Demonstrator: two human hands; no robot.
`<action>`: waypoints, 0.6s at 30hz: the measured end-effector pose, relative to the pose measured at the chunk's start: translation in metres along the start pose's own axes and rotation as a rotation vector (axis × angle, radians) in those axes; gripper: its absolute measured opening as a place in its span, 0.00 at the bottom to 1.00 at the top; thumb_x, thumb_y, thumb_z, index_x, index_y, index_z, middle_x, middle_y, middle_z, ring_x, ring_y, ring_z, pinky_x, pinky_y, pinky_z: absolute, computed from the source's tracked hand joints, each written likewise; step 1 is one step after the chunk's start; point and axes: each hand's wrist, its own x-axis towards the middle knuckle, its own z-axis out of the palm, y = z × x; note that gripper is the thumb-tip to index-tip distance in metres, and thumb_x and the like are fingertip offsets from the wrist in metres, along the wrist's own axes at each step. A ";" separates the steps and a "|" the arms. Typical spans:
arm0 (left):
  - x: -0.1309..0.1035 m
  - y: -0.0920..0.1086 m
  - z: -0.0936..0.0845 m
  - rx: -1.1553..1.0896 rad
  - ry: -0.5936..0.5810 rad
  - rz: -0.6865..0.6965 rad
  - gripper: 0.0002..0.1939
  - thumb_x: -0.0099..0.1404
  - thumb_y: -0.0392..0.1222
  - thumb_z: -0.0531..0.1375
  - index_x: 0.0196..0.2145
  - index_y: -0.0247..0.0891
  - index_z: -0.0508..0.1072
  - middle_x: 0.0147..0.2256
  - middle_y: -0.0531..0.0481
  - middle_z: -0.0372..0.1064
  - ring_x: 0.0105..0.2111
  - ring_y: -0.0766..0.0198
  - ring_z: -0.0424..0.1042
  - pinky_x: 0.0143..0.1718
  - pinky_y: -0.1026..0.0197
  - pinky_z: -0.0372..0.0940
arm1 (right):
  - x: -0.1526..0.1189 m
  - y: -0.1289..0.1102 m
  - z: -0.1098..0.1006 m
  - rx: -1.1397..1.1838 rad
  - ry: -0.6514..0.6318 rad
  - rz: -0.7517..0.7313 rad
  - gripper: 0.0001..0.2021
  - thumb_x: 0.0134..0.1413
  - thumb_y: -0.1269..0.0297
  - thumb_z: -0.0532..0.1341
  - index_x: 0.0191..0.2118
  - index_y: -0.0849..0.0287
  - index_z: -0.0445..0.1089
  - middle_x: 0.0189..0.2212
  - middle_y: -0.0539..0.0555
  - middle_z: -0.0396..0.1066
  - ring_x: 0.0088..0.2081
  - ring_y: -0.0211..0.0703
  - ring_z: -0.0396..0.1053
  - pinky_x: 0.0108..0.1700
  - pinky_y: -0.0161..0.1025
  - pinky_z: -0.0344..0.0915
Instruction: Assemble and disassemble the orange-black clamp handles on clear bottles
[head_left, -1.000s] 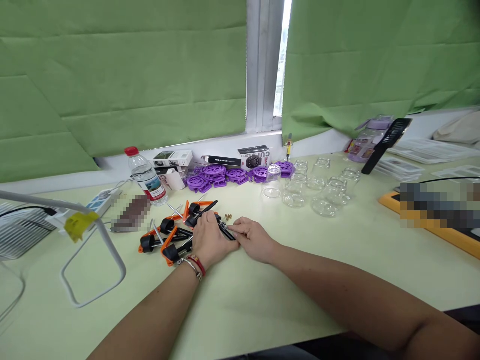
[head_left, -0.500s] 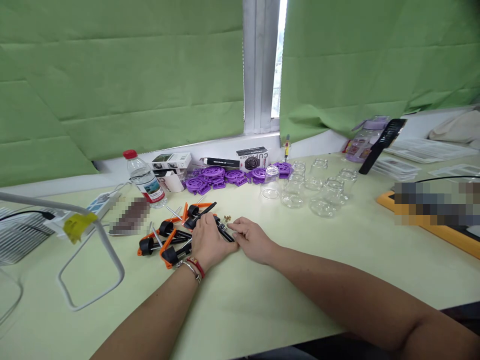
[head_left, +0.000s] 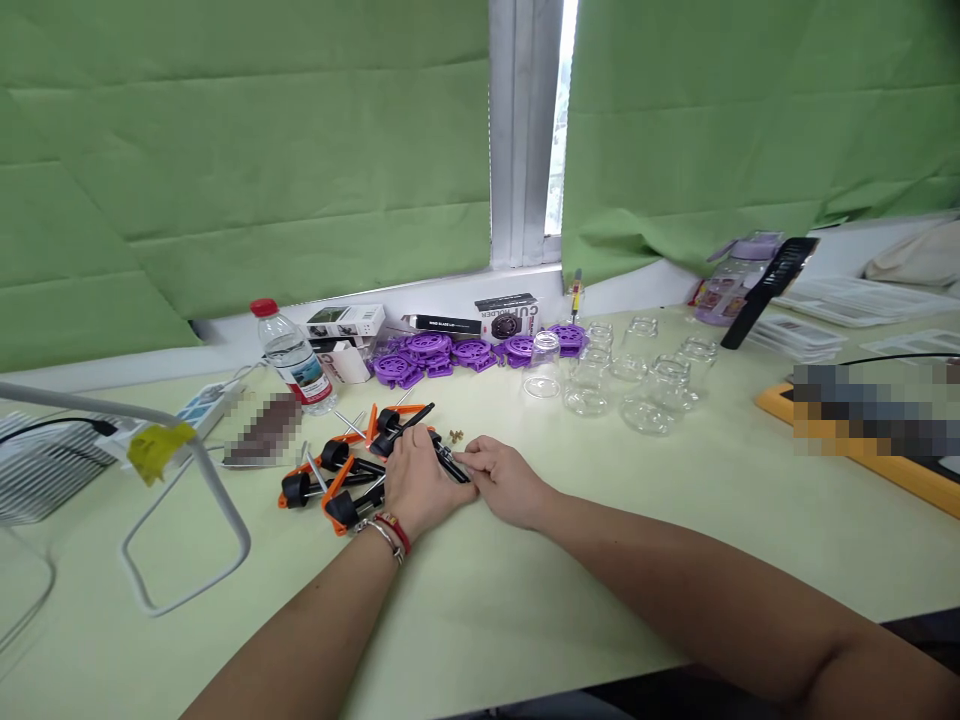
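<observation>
My left hand (head_left: 421, 472) is closed over a black bar-like part with metal fittings (head_left: 453, 466), which lies low over the table. Against the right end of that part, the fingers of my right hand (head_left: 508, 482) are pinched together; whatever they may hold is too small to make out. A few small brass-coloured pieces (head_left: 456, 436) lie just beyond my fingertips. Left of my hands, several black-and-orange assemblies with metal rods (head_left: 341, 508) are heaped together, and my left hand partly covers them.
Purple plastic discs (head_left: 427, 350) and cardboard boxes (head_left: 508, 318) line the back wall. Several clear glass jars (head_left: 649, 400) stand behind on the right. A red-capped water bottle (head_left: 294, 360) and a grey bent-tube stand (head_left: 217, 490) are on the left. A yellow-edged object (head_left: 832, 440) lies far right.
Both hands stay at the same black part, with only a slight shift of the right fingers. The whole view has moved a little.
</observation>
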 end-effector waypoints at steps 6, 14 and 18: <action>0.000 0.001 -0.002 0.011 -0.009 -0.006 0.32 0.39 0.58 0.62 0.39 0.38 0.58 0.40 0.44 0.61 0.42 0.49 0.63 0.42 0.53 0.59 | 0.000 0.003 0.003 -0.005 0.017 0.023 0.17 0.56 0.74 0.52 0.46 0.54 0.72 0.36 0.53 0.64 0.36 0.38 0.64 0.42 0.38 0.63; -0.001 0.001 -0.002 -0.006 -0.010 -0.018 0.32 0.40 0.59 0.61 0.39 0.38 0.58 0.40 0.43 0.60 0.42 0.50 0.63 0.41 0.53 0.58 | -0.001 0.002 0.003 0.002 0.009 0.012 0.16 0.56 0.73 0.52 0.45 0.54 0.72 0.35 0.53 0.63 0.36 0.38 0.63 0.41 0.37 0.63; -0.001 0.001 -0.001 -0.017 -0.011 -0.009 0.33 0.39 0.59 0.62 0.39 0.38 0.58 0.39 0.44 0.60 0.42 0.50 0.63 0.41 0.53 0.58 | -0.001 0.006 0.004 -0.016 0.015 0.000 0.16 0.56 0.73 0.52 0.46 0.54 0.72 0.36 0.53 0.63 0.36 0.38 0.63 0.42 0.37 0.63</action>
